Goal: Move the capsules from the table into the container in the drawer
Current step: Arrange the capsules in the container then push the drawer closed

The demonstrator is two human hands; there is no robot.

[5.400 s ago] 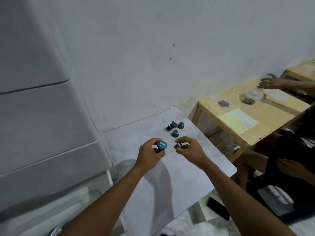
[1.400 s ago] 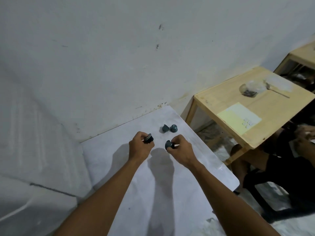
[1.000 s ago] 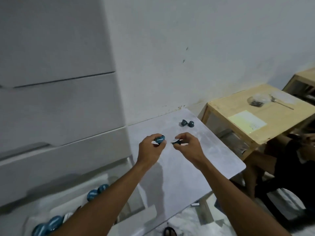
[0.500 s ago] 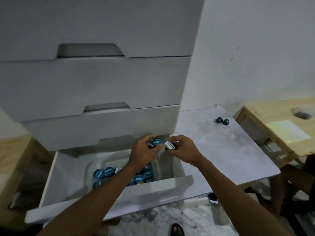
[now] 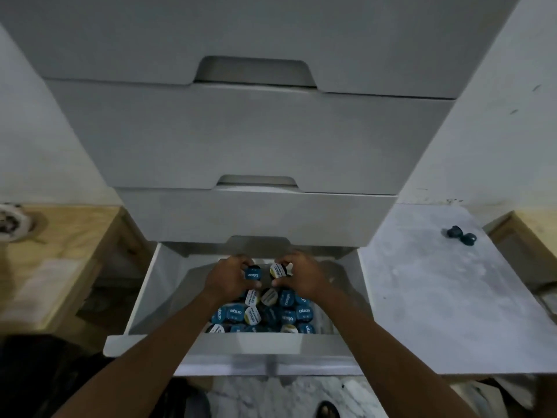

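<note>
Both hands were over the open bottom drawer [image 5: 141,297], above the clear container [image 5: 327,318] that sat inside it toward the drawer's front edge. The left hand [image 5: 226,277] had fingers pinched on a blue-lidded capsule [image 5: 252,273]; the right hand [image 5: 301,276] had fingers pinched on a white-lidded capsule [image 5: 276,270]. Neither was released yet, and both were held just above the pile of capsules [image 5: 271,312] already in the container (mostly blue lids, a few white). Task looked mostly done: the container was well filled, and only two loose capsules [image 5: 461,235] remained on the white table [image 5: 437,297], near its far right corner, touching or nearly touching each other. Left, as I judged it: drop these two, then one more trip for the last pair. Two upper drawers [image 5: 256,140] were shut. A wooden table [image 5: 45,260] stood at the left.
</note>
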